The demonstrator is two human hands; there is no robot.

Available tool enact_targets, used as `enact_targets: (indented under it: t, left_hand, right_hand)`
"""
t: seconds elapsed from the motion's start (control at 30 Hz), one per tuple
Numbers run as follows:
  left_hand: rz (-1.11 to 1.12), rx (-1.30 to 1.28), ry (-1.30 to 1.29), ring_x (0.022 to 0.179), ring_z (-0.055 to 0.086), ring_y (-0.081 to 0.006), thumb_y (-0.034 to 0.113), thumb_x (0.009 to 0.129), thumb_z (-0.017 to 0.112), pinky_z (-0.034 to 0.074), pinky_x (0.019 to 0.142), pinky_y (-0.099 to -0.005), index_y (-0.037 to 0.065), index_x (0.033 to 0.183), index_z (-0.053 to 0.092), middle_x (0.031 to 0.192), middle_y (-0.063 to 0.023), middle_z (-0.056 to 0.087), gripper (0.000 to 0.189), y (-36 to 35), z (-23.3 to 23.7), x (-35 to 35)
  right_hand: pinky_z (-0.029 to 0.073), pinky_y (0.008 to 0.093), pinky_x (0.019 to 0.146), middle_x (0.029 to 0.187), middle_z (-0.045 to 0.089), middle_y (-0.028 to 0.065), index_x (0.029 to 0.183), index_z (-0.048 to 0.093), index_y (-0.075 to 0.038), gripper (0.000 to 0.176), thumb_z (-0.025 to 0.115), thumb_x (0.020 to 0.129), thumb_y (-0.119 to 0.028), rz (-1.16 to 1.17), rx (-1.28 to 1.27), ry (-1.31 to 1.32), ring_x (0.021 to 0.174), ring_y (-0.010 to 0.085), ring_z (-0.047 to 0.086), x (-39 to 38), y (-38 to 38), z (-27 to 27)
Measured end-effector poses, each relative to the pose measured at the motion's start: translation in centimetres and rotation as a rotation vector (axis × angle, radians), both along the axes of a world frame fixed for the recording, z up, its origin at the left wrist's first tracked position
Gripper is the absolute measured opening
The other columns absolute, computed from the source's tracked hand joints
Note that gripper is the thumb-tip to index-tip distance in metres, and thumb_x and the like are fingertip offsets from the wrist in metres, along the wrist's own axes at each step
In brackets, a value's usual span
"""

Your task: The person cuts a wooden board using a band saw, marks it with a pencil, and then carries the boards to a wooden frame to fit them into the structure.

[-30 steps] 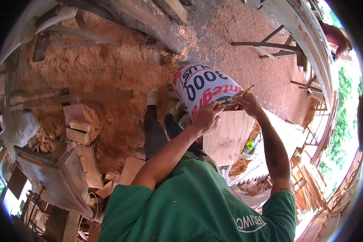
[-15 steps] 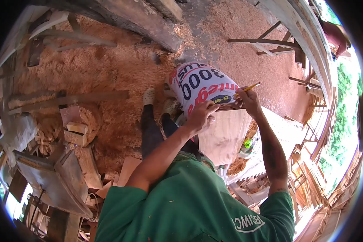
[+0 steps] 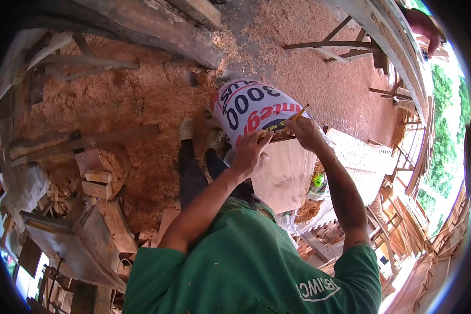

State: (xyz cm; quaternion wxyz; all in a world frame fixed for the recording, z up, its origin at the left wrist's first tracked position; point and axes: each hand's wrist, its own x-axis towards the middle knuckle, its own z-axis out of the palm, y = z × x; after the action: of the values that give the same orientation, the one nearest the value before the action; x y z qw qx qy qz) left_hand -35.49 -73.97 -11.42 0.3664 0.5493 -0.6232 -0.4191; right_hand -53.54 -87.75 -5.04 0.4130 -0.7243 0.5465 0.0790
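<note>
My right hand (image 3: 306,133) is closed round a yellow pencil (image 3: 301,112) at the far edge of a pale wooden board (image 3: 281,175). The pencil slants up and to the right out of the fingers. My left hand (image 3: 251,155) has its fingers bent over the board's far left corner, gripping it; the fingertips are partly hidden. Just beyond the board's edge is a full white sack (image 3: 252,104) with black and red print.
Right of the board are a bright green round object (image 3: 318,180) and a white slatted surface (image 3: 358,162). Shavings cover the floor (image 3: 141,99). Heavy timbers (image 3: 157,31) lie ahead, and a metal-topped machine (image 3: 73,238) stands at left. Another person's arm (image 3: 426,29) shows at upper right.
The view has shifted slightly, so the sack and board sit further left. My right hand has turned the pencil more upright and come a little nearer to my left hand, which keeps its place at the corner.
</note>
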Motion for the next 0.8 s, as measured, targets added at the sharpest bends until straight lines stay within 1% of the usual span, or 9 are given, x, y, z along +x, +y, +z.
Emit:
enact_targets:
  t: [0.1,0.17,0.3,0.37,0.6,0.67,0.7,0.77,0.8]
  left_hand:
    - [0.013,-0.006,0.005,0.114,0.046,-0.0322,0.008,0.069,0.072,0.035,0.098,-0.0435,0.006,0.132,0.049,0.122,-0.0142,0.049,0.068,-0.1,0.2,0.0]
    - [0.011,0.005,0.01,0.114,0.046,-0.0318,0.008,0.069,0.072,0.034,0.098,-0.0433,0.006,0.131,0.049,0.122,-0.0137,0.049,0.067,-0.1,0.2,0.0]
    - [0.004,0.022,0.015,0.115,0.045,-0.0309,0.008,0.069,0.072,0.034,0.099,-0.0429,0.005,0.13,0.051,0.122,-0.012,0.049,0.065,0.0,0.1,-0.1]
    - [0.004,0.021,0.018,0.115,0.045,-0.0309,0.008,0.069,0.072,0.034,0.099,-0.0431,0.006,0.13,0.05,0.122,-0.0119,0.049,0.065,-0.1,0.2,0.0]
    - [0.003,0.021,0.005,0.118,0.044,-0.0307,0.008,0.069,0.072,0.033,0.1,-0.0434,0.006,0.132,0.049,0.124,-0.0111,0.049,0.067,0.0,0.2,0.0]
    - [-0.004,0.025,0.007,0.118,0.044,-0.0306,0.008,0.069,0.072,0.033,0.1,-0.0433,0.007,0.132,0.049,0.124,-0.0111,0.049,0.067,-0.1,0.2,0.0]
    - [-0.013,0.028,0.01,0.118,0.044,-0.0306,0.008,0.069,0.072,0.033,0.1,-0.0432,0.007,0.132,0.049,0.124,-0.011,0.049,0.067,-0.1,0.2,0.0]
    - [-0.002,0.025,0.008,0.118,0.044,-0.0305,0.007,0.069,0.072,0.033,0.1,-0.043,0.007,0.132,0.049,0.124,-0.0111,0.049,0.067,0.1,0.1,0.0]
    - [0.01,0.021,0.008,0.118,0.045,-0.0305,0.007,0.069,0.072,0.034,0.1,-0.0427,0.007,0.132,0.049,0.124,-0.0111,0.049,0.067,0.0,0.0,-0.1]
  right_hand:
    - [0.048,0.0339,0.064,0.075,0.064,0.0139,0.092,0.063,0.005,0.033,0.052,0.094,-0.026,-0.027,0.029,0.001,0.069,0.0205,0.062,0.6,-0.2,0.4]
    - [0.046,0.0374,0.058,0.065,0.061,0.0146,0.082,0.065,0.001,0.037,0.057,0.09,-0.034,-0.032,-0.03,-0.117,0.061,0.0247,0.062,0.3,-0.2,-0.3]
    - [0.046,0.0364,0.059,0.066,0.062,0.0139,0.083,0.066,0.002,0.036,0.057,0.09,-0.033,0.008,-0.031,-0.076,0.062,0.0238,0.062,-0.5,-0.4,-1.3]
    - [0.046,0.0362,0.06,0.066,0.062,0.0138,0.083,0.066,0.001,0.035,0.058,0.089,-0.032,-0.029,-0.039,-0.025,0.062,0.0239,0.062,-0.1,-0.3,-0.9]
    - [0.047,0.0358,0.061,0.068,0.064,0.0141,0.083,0.065,0.003,0.036,0.057,0.09,-0.031,-0.089,0.067,-0.1,0.064,0.0228,0.062,-0.5,-0.6,-0.7]
    - [0.047,0.0346,0.061,0.069,0.064,0.013,0.085,0.065,0.004,0.034,0.057,0.09,-0.029,0.233,-0.175,-0.084,0.065,0.0203,0.062,-1.0,-0.8,-1.0]
    - [0.047,0.0346,0.061,0.069,0.064,0.013,0.085,0.065,0.004,0.034,0.057,0.09,-0.029,0.234,-0.175,-0.084,0.065,0.0203,0.062,-1.2,-0.7,-1.0]
    - [0.047,0.0325,0.06,0.07,0.063,0.0094,0.086,0.064,0.003,0.031,0.056,0.091,-0.026,0.01,-0.06,-0.151,0.065,0.0174,0.06,-1.1,-0.7,-0.6]
    - [0.047,0.0325,0.06,0.07,0.063,0.0094,0.086,0.064,0.003,0.031,0.056,0.091,-0.026,0.015,-0.062,-0.148,0.065,0.0174,0.06,-1.0,-1.0,-0.2]
